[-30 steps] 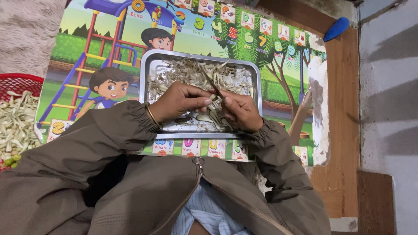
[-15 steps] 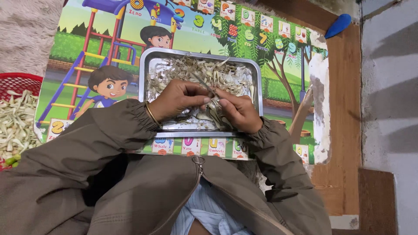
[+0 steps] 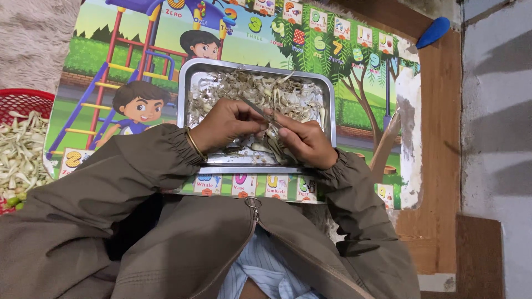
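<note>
A rectangular steel tray (image 3: 191, 83) lies on a colourful picture mat and holds a heap of thin, pale dried pieces (image 3: 277, 91). Both my hands are over the tray's near half. My left hand (image 3: 224, 124) and my right hand (image 3: 306, 143) meet fingertip to fingertip. Together they pinch one thin pale piece (image 3: 265, 115) between them. My right hand also covers a few more pieces under its fingers. A thin bangle (image 3: 194, 145) sits on my left wrist. Both arms are in brown jacket sleeves.
A red mesh basket (image 3: 22, 101) at the left edge holds many pale greenish-white pieces (image 3: 19, 152). The cartoon mat (image 3: 127, 66) covers a wooden surface (image 3: 443, 111). A blue object (image 3: 434, 31) lies at the far right. A grey wall is on the right.
My hands have stayed over the tray with small finger movements. The thin piece that pointed toward the far side now sits lower between my fingertips.
</note>
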